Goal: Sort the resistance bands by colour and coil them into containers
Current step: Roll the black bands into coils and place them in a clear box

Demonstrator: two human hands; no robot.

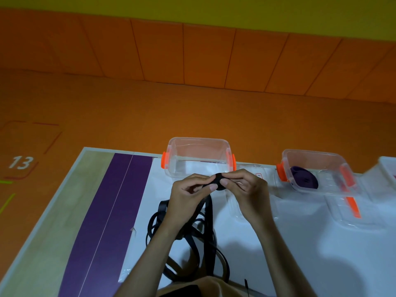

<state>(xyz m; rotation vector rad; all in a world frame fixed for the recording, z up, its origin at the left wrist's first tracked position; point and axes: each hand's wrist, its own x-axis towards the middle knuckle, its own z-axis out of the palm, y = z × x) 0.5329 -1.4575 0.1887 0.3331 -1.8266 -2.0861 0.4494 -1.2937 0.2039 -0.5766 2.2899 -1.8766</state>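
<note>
Both hands, left hand and right hand, pinch a small black coil in front of the empty clear container. Most of the black band is loose on the tabletop. Purple band looks coiled in the right container. Roughly halfway.

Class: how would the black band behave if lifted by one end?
Probably floppy: the black band lies in loose tangled loops on the table, so it would dangle. Likely light: the left hand and right hand merely pinch its rolled end. The roll may unwind if released.
</note>
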